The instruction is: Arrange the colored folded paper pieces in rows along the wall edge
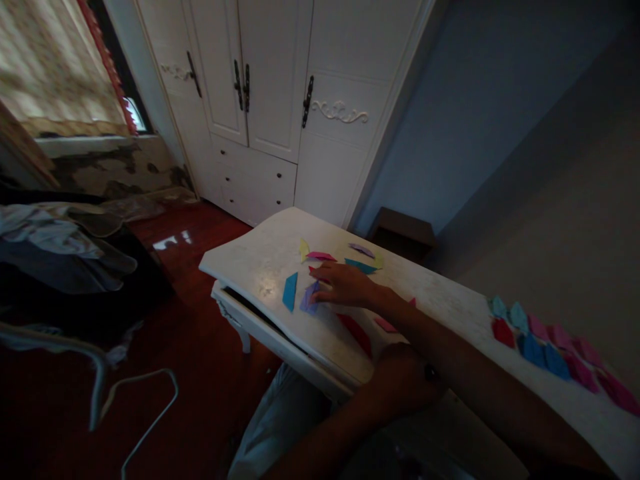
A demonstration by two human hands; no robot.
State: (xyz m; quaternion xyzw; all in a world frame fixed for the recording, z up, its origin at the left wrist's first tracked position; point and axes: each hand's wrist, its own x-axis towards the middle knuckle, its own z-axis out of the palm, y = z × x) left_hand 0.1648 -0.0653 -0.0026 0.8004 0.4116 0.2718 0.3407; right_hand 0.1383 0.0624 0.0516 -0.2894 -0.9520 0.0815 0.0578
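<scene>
My right hand (345, 283) reaches across the white table with its fingers apart. Its thumb side is at a light purple folded paper piece (309, 298), and another fingertip is by a small red piece (313, 270), partly covered. A blue folded paper piece (290, 291) lies just left of them. My left hand (405, 380) is low at the table's front edge, under my right forearm; it is dark and its fingers are hidden. Near it lie a dark red paper piece (356, 335) and a pink one (385, 325).
Yellow (304, 250), pink (321, 256), teal (360, 266) and lilac (362, 250) paper pieces lie farther back on the table (250, 257). Rows of folded paper (545, 357) stand at the right. A slightly open drawer (260, 313) fronts the table; a white wardrobe (270, 127) stands behind.
</scene>
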